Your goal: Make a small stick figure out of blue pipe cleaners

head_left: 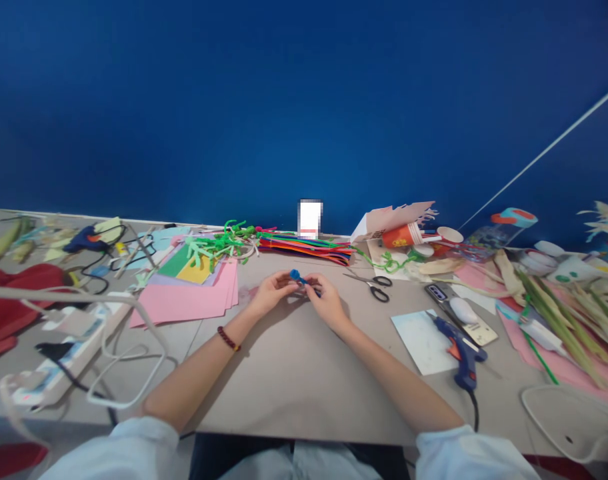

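Note:
Over the middle of the table, a small blue pipe cleaner (pixel 295 274) is bunched into a rounded tip. My left hand (pixel 273 293) pinches it from the left, with a dark red bead bracelet on that wrist. From the other side, the fingers of my right hand (pixel 327 298) close on the same piece, lower down. Part of it is hidden behind the fingertips. Just beyond the hands lies a bundle of coloured pipe cleaners (pixel 309 249). Black-handled scissors (pixel 377 287) rest to the right of my right hand.
Pink paper sheets (pixel 184 303) and green pipe-cleaner pieces (pixel 219 243) lie left, near a white power strip (pixel 74 353) with looping cables. On the right are a blue glue gun (pixel 467 353), a phone (pixel 439 293), a red paper cup (pixel 401 236) and corn husks (pixel 559 320).

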Available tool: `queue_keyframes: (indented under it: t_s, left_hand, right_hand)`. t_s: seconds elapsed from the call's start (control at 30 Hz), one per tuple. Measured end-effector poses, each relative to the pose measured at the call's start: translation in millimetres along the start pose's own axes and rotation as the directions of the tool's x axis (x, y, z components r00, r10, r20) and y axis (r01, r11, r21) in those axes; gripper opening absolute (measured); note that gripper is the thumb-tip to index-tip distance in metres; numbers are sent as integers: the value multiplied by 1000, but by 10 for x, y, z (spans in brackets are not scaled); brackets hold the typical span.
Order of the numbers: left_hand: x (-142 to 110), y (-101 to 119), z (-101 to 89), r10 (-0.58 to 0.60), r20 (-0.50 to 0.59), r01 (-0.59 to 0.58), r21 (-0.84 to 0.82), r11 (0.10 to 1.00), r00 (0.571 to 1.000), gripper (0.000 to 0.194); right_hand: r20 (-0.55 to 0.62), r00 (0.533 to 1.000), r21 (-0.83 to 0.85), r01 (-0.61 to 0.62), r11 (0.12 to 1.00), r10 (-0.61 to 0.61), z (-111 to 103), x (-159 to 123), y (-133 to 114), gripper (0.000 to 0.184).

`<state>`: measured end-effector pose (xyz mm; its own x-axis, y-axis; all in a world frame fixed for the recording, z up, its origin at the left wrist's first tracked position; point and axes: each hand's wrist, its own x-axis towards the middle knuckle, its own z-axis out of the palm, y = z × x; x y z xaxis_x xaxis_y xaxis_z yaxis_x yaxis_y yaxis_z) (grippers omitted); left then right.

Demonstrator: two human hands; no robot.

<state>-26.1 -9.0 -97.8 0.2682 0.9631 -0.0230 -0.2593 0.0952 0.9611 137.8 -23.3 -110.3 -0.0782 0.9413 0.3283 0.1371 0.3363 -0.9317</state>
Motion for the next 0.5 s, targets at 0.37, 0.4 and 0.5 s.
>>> queue_keyframes:
  t_s: [0.37,0.4,0.5]
  left_hand:
    - [-29,-34,75,-179,-72,167,-147,975,981,34]
    - [-32,-20,82,-181,-72,168,-151,974,981,34]
    - [-43,12,88,-161,-53,153,-127,980,986,32]
  right_hand:
    - [74,985,211,-168,963,155,132,-105,-61,23]
    - [64,987,198,-157,968,147,131,-108,-72,21]
    - [4,994,157,-110,981,111,97,-81,-85,19]
